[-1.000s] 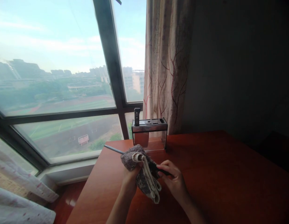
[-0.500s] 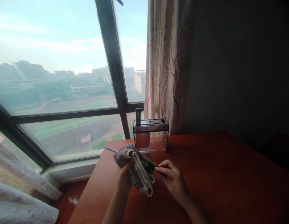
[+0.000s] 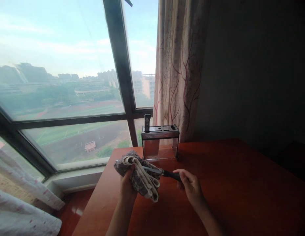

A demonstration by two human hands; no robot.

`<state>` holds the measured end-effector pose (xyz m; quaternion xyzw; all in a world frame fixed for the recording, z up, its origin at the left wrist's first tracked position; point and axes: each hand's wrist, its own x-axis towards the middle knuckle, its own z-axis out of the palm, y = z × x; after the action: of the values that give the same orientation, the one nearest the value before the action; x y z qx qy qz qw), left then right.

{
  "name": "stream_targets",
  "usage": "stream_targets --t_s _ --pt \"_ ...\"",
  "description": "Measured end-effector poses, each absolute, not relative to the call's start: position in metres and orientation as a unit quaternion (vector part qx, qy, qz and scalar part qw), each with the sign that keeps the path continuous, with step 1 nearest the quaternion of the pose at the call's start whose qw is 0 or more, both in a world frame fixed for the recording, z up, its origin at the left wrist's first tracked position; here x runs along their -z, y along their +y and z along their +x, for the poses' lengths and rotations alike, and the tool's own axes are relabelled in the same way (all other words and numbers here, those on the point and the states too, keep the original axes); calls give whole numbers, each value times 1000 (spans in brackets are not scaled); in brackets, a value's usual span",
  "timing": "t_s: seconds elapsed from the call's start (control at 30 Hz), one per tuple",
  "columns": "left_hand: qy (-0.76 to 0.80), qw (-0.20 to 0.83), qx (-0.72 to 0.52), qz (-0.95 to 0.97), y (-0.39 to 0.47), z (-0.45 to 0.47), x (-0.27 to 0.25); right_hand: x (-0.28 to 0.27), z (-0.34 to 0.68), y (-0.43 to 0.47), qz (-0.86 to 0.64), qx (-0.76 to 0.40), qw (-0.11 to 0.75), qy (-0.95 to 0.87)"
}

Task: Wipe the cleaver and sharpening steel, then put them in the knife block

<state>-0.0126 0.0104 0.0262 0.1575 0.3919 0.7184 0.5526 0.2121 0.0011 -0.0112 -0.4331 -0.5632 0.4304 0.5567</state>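
Note:
A folded grey and cream cloth (image 3: 136, 173) is bunched in my left hand (image 3: 128, 186), whose fingers close around it. The cloth wraps the shaft of a sharpening steel (image 3: 152, 169), a thin metal rod with a black handle (image 3: 172, 175). My right hand (image 3: 190, 186) is closed on the end of that handle. Part of the shaft shows between cloth and handle, and its far end is mostly covered by the cloth. Behind the hands stands a knife block (image 3: 160, 134) with a slotted metal top and clear sides. One black-handled knife (image 3: 147, 123) sits upright in its left slot.
The red-brown wooden table (image 3: 228, 183) lies under my hands, its left edge near my left forearm. Beyond it are a large window (image 3: 68, 141) and a patterned curtain (image 3: 177, 72). A white curtain (image 3: 21, 213) hangs at the lower left.
My right hand has moved right with the handle, baring more of the shaft on that side. The rod's left end has drawn into the cloth. My left hand has shifted slightly left.

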Motion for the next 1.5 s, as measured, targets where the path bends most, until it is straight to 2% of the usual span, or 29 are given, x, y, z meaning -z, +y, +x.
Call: stream_targets --t_s 0.27,0.57,0.77,1.03,1.27,1.37,1.5 --pt "390 575 -688 209 2 16 -25 15 196 -1 -420 -485 528 -556" --pt "413 563 -685 209 6 18 -28 14 194 -3 -381 -244 542 -708" --pt "422 547 -689 218 6 17 -30 12 198 -3 -367 -171 564 -720" --pt "396 528 -724 202 11 -3 -25 8 202 -6 -449 -279 545 -651" --pt "356 543 -744 158 13 -16 -26 12 208 -1 -496 -387 594 -502" --pt "330 560 -747 139 16 -20 -27 10 211 -1 -483 -385 614 -491" --pt "320 545 -766 118 20 -24 -26 10 211 -1 -475 -327 627 -523"
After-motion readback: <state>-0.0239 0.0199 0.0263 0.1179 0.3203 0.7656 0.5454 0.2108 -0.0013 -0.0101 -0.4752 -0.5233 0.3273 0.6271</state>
